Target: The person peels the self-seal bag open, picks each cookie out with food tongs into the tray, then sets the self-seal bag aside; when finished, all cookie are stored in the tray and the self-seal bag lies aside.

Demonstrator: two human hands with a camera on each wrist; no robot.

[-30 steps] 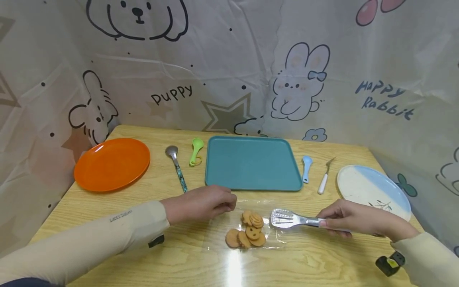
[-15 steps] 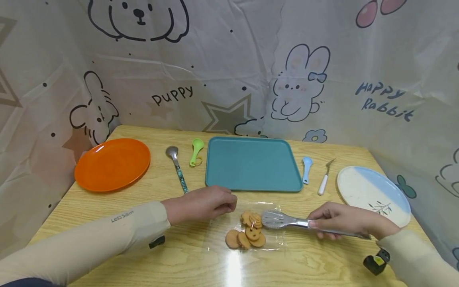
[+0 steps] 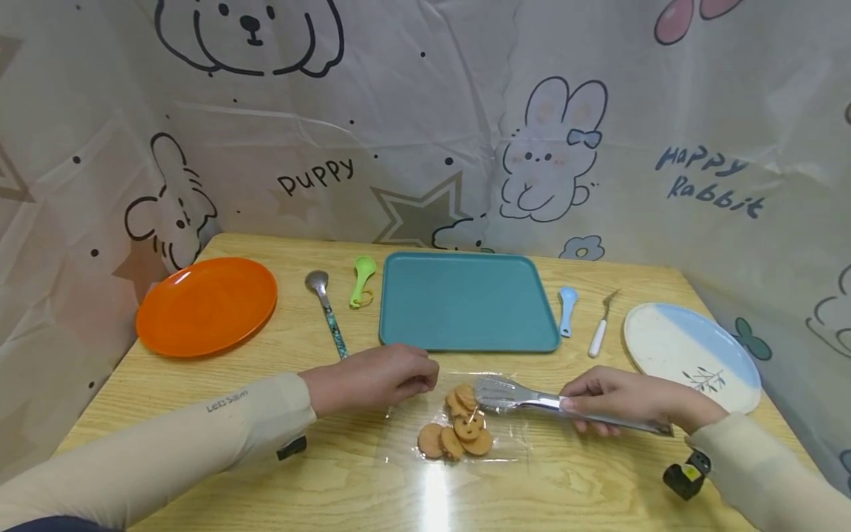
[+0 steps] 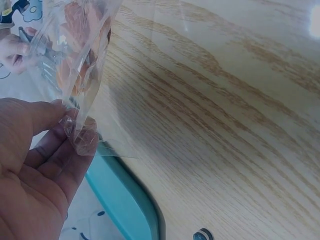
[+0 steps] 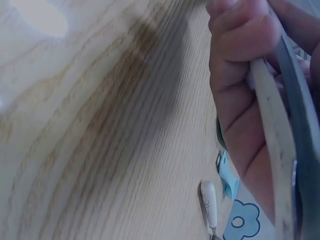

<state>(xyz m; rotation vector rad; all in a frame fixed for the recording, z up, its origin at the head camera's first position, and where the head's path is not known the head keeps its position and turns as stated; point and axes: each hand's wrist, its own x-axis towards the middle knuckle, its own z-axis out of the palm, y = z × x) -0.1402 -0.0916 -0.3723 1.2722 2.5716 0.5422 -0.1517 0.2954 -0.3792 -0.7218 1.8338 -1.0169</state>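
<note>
- Pinching a clear bag (image 3: 507, 449) at lower centre, the left hand (image 3: 379, 377) I watch
- Gripping metal tongs (image 3: 540, 400) beside cookies (image 3: 459, 432), right of centre, the right hand (image 3: 625, 399)

Passage over bare tabletop (image 3: 346, 488), lower centre, head view; left hand (image 3: 379, 378), tongs (image 3: 541, 400) flank cookies (image 3: 467, 427) mid-frame; teal tray (image 3: 468, 303) bars upper centre.

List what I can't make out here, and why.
Cookies, exact count: overlapping, head view; hazy through the bag, left wrist view.
Below the tip of the tongs: covered by the tip, head view; hazy through the bag, left wrist view.
Blue-cream plate, near rim: partly behind the right grip, head view.
White-handled tool, tip shape: too small, head view; cut off by the bottom edge, right wrist view.
</note>
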